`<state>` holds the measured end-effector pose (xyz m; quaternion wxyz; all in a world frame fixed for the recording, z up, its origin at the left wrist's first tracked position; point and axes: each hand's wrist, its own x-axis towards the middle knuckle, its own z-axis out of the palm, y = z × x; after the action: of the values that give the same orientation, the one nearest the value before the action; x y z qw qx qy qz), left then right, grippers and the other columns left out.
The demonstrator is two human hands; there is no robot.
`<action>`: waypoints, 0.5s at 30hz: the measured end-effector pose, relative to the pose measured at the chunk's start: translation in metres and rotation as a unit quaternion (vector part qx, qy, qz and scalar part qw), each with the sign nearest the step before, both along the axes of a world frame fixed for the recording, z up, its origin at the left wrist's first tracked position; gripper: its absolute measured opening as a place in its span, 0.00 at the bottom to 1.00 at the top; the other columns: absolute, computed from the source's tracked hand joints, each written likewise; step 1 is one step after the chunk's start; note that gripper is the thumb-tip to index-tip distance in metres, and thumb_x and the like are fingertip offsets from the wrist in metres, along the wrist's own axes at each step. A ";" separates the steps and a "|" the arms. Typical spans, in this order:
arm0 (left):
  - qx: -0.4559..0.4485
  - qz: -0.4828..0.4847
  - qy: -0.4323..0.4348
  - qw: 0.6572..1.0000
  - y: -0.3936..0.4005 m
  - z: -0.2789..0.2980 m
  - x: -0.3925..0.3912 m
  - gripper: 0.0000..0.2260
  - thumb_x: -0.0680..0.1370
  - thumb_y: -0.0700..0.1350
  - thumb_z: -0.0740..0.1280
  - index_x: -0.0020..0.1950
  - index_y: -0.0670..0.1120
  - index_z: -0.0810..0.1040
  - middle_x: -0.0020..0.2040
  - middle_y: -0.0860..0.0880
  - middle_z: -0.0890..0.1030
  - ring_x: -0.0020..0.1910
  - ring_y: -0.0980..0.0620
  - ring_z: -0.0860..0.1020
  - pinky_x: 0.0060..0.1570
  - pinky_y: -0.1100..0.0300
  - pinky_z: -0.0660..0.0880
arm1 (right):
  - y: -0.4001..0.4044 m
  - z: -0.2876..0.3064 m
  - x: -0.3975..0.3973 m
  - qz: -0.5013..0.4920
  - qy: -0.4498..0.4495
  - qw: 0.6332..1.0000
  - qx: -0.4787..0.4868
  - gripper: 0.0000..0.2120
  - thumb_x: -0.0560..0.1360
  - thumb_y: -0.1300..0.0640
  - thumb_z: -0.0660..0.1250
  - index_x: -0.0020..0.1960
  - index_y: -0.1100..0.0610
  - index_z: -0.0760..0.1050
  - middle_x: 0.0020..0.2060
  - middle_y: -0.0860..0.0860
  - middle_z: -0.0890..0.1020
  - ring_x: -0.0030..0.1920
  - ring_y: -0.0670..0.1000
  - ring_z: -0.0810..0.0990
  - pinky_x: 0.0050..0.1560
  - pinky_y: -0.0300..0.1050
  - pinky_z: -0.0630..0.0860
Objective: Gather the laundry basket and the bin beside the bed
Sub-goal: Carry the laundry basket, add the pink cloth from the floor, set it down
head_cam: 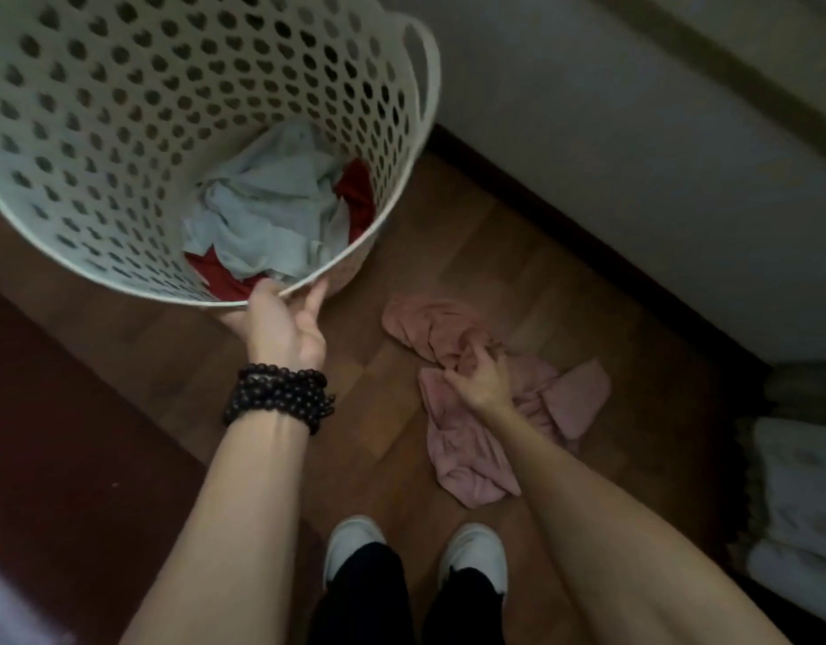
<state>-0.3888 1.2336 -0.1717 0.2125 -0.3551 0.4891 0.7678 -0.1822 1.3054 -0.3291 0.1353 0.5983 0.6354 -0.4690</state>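
A white perforated laundry basket (122, 132) fills the upper left, tilted toward me, with pale blue and red clothes (271, 207) lying inside. My left hand (280, 323), with dark bead bracelets on the wrist, grips the basket's near rim. A crumpled pink cloth (471, 439) lies on the wooden floor to the right of the basket. My right hand (478, 372) is closed on a bunch of that pink cloth. No bin is in view.
A white wall or furniture side (634, 155) with a dark base strip runs along the upper right. Pale folded fabric (797, 495) sits at the right edge. A dark reddish surface (52, 435) lies at the left. My feet in white shoes (415, 551) stand below.
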 end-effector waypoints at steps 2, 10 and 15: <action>0.012 0.006 0.005 1.000 0.006 -0.021 -0.010 0.29 0.77 0.24 0.53 0.73 0.47 0.63 0.66 0.39 0.72 0.60 0.38 0.78 0.53 0.36 0.80 | 0.005 -0.043 0.003 0.121 -0.087 0.988 0.036 0.45 0.72 0.38 0.73 0.82 0.49 0.58 0.80 0.68 0.51 0.80 0.70 0.52 0.80 0.62 0.53; 0.041 -0.075 -0.026 0.996 0.014 -0.066 -0.058 0.08 0.82 0.39 0.65 0.61 0.41 0.76 0.63 0.44 0.80 0.44 0.57 0.83 0.49 0.58 0.83 | 0.013 -0.131 0.022 0.259 -0.184 0.946 0.065 0.33 0.80 0.43 0.61 0.82 0.44 0.55 0.81 0.63 0.53 0.78 0.68 0.60 0.71 0.62 0.66; 0.089 -0.042 -0.039 0.994 0.007 -0.048 -0.057 0.21 0.82 0.29 0.53 0.75 0.34 0.66 0.71 0.32 0.73 0.70 0.31 0.73 0.47 0.41 0.83 | 0.018 -0.100 0.034 0.186 -0.132 0.969 0.092 0.24 0.80 0.57 0.61 0.76 0.57 0.69 0.72 0.65 0.72 0.69 0.65 0.73 0.69 0.52 0.71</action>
<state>-0.4454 1.2407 -0.2202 0.2945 -0.3434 0.4245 0.7843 -0.1487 1.3229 -0.4289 0.2476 0.5363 0.7522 -0.2919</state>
